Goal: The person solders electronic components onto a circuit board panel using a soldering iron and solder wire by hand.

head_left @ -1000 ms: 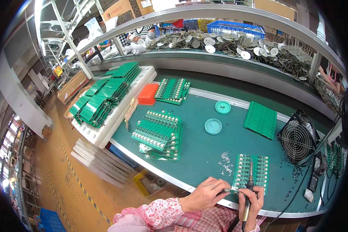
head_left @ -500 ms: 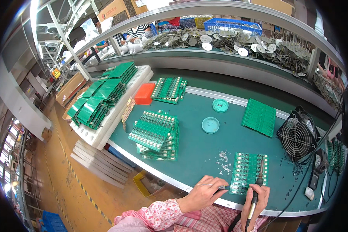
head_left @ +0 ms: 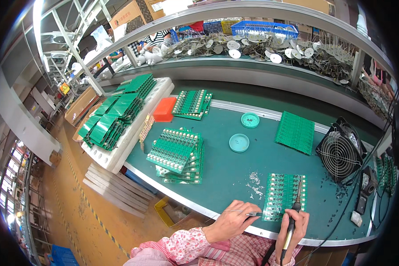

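A green circuit board panel (head_left: pixel 278 191) with rows of small white parts lies near the table's front edge. My right hand (head_left: pixel 299 224) is closed around the handle of a soldering iron (head_left: pixel 298 205), whose tip is over the board's right side. My left hand (head_left: pixel 235 220) pinches a thin grey metal piece (head_left: pixel 254 214) pointing at the board's lower left corner. A thin wire-like strand trails left from these fingers; whether both are one tool I cannot tell. Small whitish scraps (head_left: pixel 255 182) lie left of the board.
Stacked boards (head_left: pixel 175 150) stand at left, with more on a white foam tray (head_left: pixel 157 95). An orange-red box (head_left: pixel 164 109), two round teal dishes (head_left: pixel 239 142), another green panel (head_left: pixel 295 132) and a black fan (head_left: pixel 339 153) surround the work. Cables hang at right.
The whole view has shifted slightly. Both hands keep their grips, with the soldering iron still over the board's right side.
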A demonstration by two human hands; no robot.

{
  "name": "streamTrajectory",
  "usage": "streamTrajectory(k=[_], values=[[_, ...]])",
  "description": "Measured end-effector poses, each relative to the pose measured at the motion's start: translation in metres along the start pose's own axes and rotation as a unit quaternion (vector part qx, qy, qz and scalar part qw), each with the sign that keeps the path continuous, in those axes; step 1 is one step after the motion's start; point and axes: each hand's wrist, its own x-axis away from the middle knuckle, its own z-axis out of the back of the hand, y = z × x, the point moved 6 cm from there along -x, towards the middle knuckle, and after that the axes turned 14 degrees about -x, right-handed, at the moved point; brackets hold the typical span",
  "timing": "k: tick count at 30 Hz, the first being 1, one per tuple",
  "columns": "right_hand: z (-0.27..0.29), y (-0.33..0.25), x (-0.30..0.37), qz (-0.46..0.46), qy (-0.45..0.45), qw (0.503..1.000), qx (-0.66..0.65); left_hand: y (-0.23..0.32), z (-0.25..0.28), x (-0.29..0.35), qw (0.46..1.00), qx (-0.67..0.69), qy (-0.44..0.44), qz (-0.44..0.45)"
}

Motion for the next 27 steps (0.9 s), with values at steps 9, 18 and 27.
streamTrajectory(k=[9,18,27], values=[[-0.0002,-0.0001,-0.0001,-0.010,-0.004,1.000,-0.003,0.0035,0.0009,-0.0008,1.000,-0.016,0.018,-0.007],[-0.0005,-0.0008,0.0002,-0.001,-0.003,1.000,0.002,0.0034,-0.0022,0.0000,0.999,-0.034,0.004,-0.004],[0.0008,0.0055,0.0020,0.008,-0.001,1.000,0.005,0.0057,0.0003,-0.0013,0.999,-0.034,0.010,-0.020]])
